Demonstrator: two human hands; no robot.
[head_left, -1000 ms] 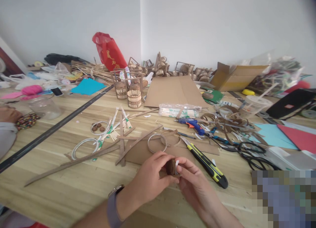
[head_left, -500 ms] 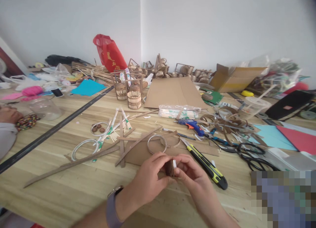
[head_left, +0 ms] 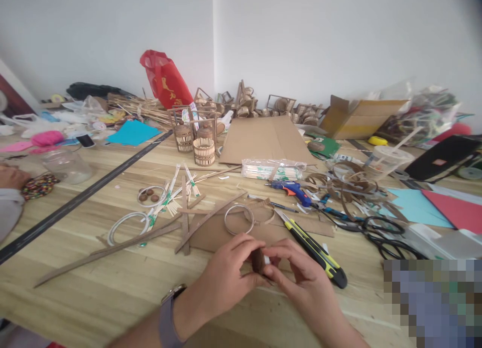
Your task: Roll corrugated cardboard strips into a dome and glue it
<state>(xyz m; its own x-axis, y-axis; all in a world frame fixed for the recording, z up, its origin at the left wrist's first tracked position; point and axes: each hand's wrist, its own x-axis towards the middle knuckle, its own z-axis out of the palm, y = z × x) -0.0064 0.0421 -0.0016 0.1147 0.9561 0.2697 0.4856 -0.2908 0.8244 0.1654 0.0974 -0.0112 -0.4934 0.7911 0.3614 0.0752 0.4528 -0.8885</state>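
My left hand (head_left: 225, 273), with a watch on its wrist, pinches a small brown round piece (head_left: 258, 261) by its edge. From the other side my right hand (head_left: 303, 277) presses its thumb and fingertips against the same piece. A bit of white (head_left: 267, 260) shows between the piece and the right fingertips. Both hands are above the front of the table, and fingers cover much of the piece. Just beyond them lie a pale ring (head_left: 226, 221) and a flat cardboard strip (head_left: 205, 233). To the right of my right hand is a yellow-black utility knife (head_left: 315, 250).
A blue glue gun (head_left: 293, 191) and black-handled scissors (head_left: 391, 242) lie to the right. Small slatted buckets (head_left: 204, 153) stand behind, beside a cardboard sheet (head_left: 265, 137). Thin wooden strips (head_left: 109, 252) and sticks spread leftward. Another person's hand (head_left: 13, 177) rests at far left.
My right fingers have shifted slightly on the brown piece, and less of the white bit shows. Both hands still hold it in nearly the same place.
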